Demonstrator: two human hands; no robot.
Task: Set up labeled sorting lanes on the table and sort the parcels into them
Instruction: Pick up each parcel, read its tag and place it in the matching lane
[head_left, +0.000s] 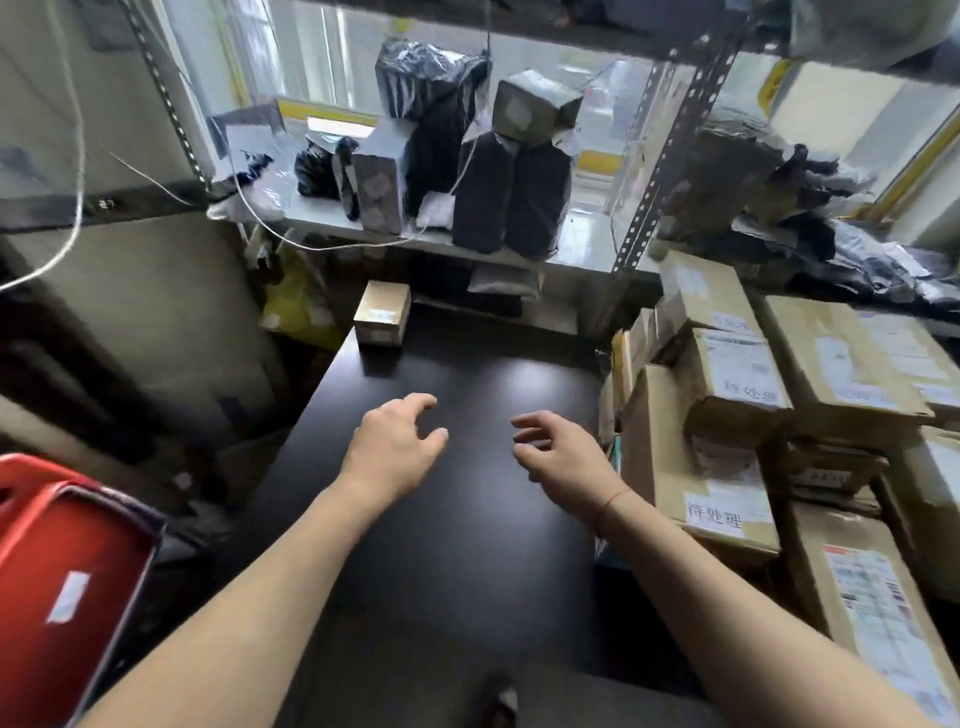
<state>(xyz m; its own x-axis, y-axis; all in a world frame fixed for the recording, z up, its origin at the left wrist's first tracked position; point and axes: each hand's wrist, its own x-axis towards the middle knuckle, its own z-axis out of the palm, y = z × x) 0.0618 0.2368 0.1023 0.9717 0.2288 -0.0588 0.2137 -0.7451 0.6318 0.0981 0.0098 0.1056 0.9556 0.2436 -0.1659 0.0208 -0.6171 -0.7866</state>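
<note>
A dark table (467, 545) stretches out in front of me. My left hand (397, 441) and my right hand (563, 457) hover over its middle, a short gap between them, fingers loosely curled and holding nothing. A small cardboard box (382, 314) stands at the table's far left corner. Cardboard parcels with labels (727, 441) are stacked against the table's right side. Black and grey wrapped parcels (498, 187) stand on the metal shelf (582, 249) behind the table.
A red bin (57, 571) sits at the lower left beside the table. Perforated shelf uprights (660, 171) rise at the back right. More wrapped bags (810, 223) lie on the right shelf. A white cable (78, 171) hangs at the left.
</note>
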